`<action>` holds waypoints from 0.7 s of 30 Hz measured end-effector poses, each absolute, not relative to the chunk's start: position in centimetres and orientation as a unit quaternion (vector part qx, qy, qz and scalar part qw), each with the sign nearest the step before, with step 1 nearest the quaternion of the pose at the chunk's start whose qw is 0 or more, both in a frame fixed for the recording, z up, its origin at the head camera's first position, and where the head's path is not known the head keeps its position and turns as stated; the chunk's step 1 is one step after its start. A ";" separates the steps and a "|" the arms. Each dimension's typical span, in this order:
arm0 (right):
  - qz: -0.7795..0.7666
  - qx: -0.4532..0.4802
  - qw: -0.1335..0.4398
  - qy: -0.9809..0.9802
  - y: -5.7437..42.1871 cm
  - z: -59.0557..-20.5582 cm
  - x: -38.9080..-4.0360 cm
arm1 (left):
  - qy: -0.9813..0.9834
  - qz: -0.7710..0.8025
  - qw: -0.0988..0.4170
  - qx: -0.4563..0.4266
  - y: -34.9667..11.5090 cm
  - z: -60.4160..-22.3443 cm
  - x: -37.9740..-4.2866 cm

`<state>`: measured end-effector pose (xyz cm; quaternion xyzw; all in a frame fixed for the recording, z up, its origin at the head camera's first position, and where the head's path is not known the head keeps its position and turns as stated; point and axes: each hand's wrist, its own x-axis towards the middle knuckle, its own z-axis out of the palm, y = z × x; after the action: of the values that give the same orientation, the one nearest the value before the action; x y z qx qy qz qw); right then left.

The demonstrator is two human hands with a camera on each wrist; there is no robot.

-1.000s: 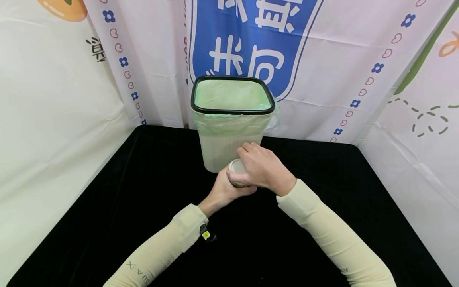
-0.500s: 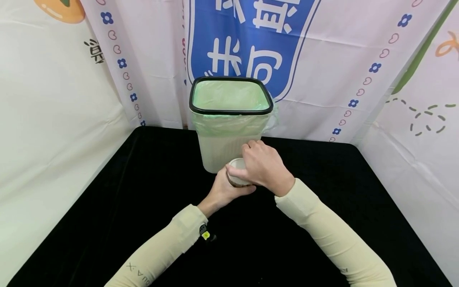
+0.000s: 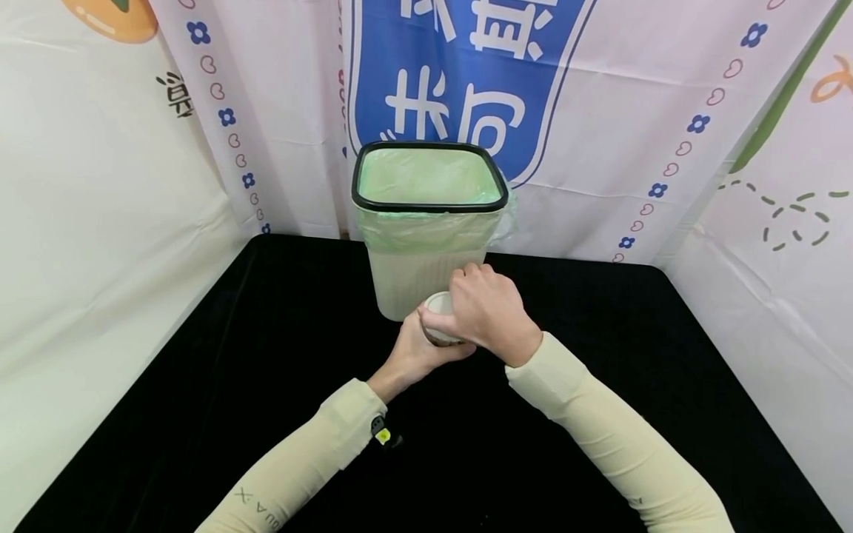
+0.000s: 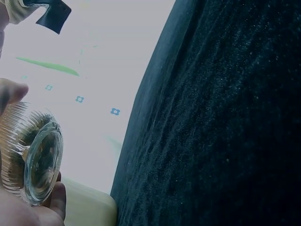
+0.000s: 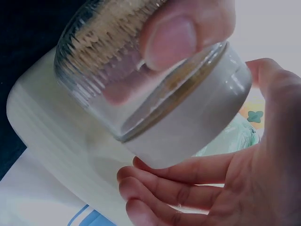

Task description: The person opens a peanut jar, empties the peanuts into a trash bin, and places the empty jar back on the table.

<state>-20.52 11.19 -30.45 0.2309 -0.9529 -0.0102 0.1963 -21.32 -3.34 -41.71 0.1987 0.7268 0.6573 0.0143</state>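
Note:
A ribbed glass jar (image 5: pixel 94 56) with brownish contents is held tilted in front of the bin. My left hand (image 3: pixel 416 354) grips its body, the thumb along the near side in the head view. Over the white lid (image 3: pixel 438 303) lies my right hand (image 3: pixel 492 309), its thumb and fingers curled round the rim. In the right wrist view the lid sits on the jar's mouth, with the right fingertips (image 5: pixel 134 186) at its edge. The left wrist view shows the jar's round clear base (image 4: pixel 44 162) above the left palm.
Behind the hands stands a pale waste bin (image 3: pixel 406 277) with a black rim (image 3: pixel 429 209) and a green liner (image 3: pixel 426 233). A black cloth (image 3: pixel 300 311) covers the table. Printed fabric (image 3: pixel 600 148) hangs at the back and sides.
My right hand has shifted slightly right and turned on the lid, its wrist swinging a little to the left. The left hand and jar stay almost in place.

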 end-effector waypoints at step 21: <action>-0.029 0.205 0.203 -0.957 10.3 -30.4 -20.1 | 0.732 0.654 0.012 0.190 -3.2 -41.4 -21.4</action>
<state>-20.14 10.26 -30.43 0.2054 -0.9569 -0.0292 0.2031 -21.42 -3.20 -41.42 0.1904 0.7322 0.6539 0.0120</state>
